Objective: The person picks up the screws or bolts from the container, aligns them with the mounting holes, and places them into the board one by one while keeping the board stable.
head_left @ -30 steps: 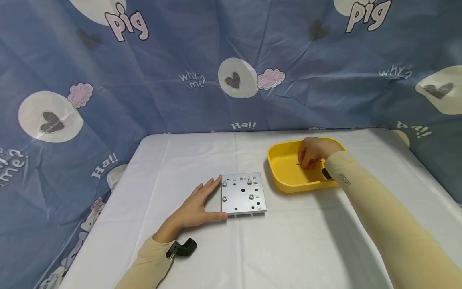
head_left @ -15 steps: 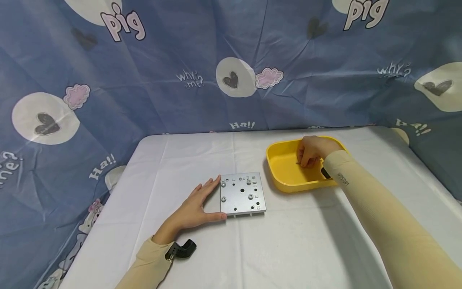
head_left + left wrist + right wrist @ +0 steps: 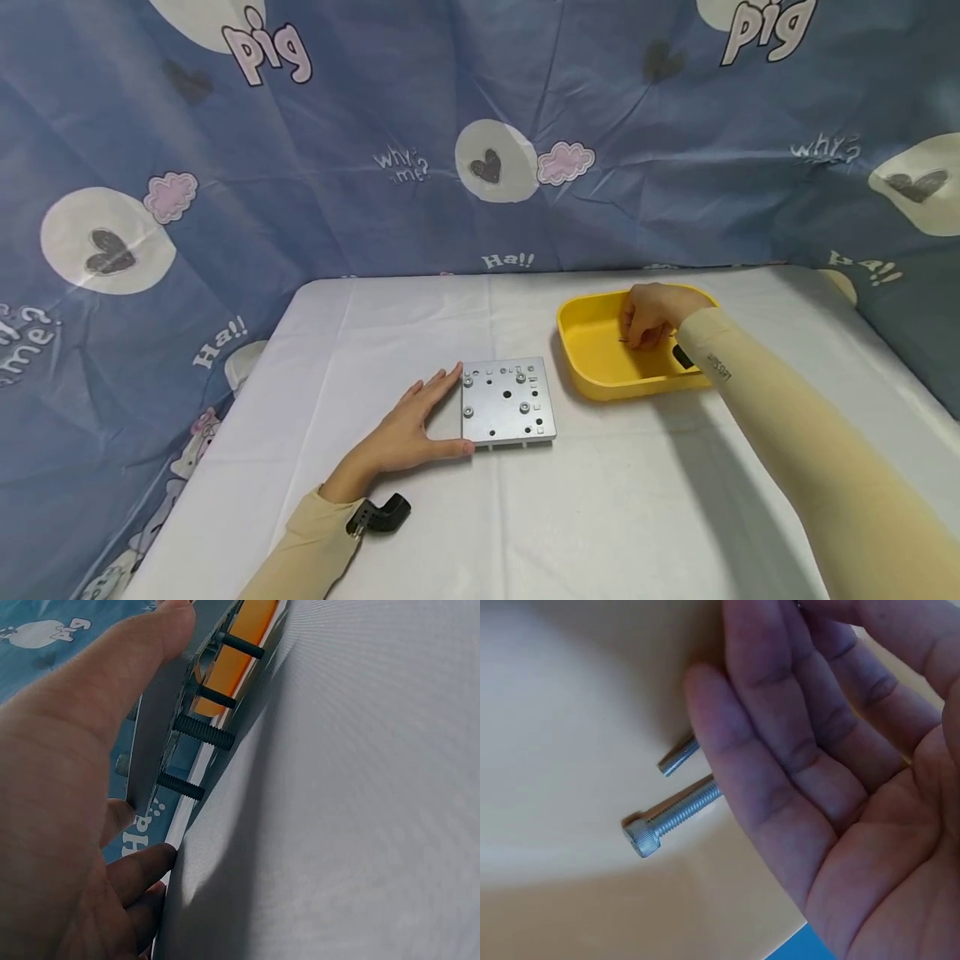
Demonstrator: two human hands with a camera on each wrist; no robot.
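I see little shifted, work seemingly paused: left hand [image 3: 405, 435], fingers spread, touches the metal plate [image 3: 507, 407] mid-frame; right hand [image 3: 651, 313] curls by bolts [image 3: 678, 815] (grip? can't tell) in the yellow tray [image 3: 615, 389], centre-right.

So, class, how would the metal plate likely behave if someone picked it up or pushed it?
The metal plate would probably stay stiff, given its straight edges and flat face. It may feel heavy for its size, as it looks like solid metal. Pushed, it might snag the white cloth, since screws stick out underneath.
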